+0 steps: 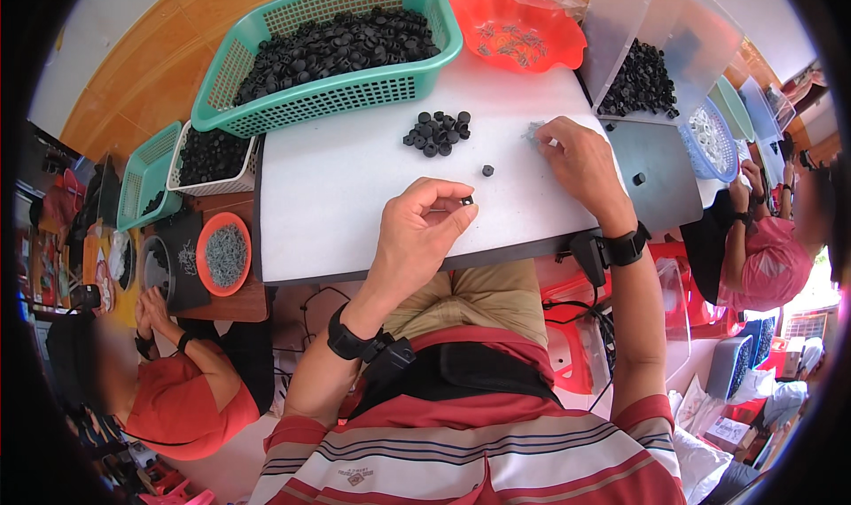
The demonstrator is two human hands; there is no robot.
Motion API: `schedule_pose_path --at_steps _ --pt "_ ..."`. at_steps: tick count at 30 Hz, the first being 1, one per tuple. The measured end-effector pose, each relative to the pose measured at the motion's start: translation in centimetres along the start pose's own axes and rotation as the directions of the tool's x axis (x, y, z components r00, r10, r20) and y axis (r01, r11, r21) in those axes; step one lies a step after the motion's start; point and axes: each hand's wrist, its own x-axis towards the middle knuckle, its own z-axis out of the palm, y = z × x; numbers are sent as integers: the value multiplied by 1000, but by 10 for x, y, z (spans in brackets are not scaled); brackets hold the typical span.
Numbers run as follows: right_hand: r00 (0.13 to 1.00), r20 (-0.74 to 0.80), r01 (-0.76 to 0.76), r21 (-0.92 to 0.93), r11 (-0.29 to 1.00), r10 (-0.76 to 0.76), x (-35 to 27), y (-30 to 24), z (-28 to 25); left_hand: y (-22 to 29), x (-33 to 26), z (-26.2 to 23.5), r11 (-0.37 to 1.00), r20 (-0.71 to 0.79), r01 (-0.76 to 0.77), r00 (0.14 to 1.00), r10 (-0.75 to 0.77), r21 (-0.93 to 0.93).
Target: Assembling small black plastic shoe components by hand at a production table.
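Between the thumb and forefinger of my left hand (pixel 415 230) is a small black plastic cap (pixel 468 200), held just above the white work surface (pixel 337 204). My right hand (pixel 581 164) reaches to a little heap of small grey metal pieces (pixel 534 131). Its thumb and forefinger are pinched together there; whatever lies between them is too small to make out. One loose black cap (pixel 487 170) rests between the two hands. Farther off and to the left, several more form a cluster (pixel 436 133).
A green basket (pixel 328 91) full of black caps stands at the back, beside a red scalloped bowl (pixel 567 49) holding small metal pieces. A clear bin (pixel 612 27) with black parts is at the back right. Co-workers sit at left (pixel 191 390) and right (pixel 767 257).
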Motion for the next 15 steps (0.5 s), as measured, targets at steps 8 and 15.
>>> schedule_pose_path --at_steps 8,15 --pt "999 49 12 25 1000 -14 4 7 0 -1 0 0 1000 13 0 1000 0 16" --pt "997 68 -40 67 997 36 2 7 -1 -4 0 -1 1000 9 4 1000 -4 -25"
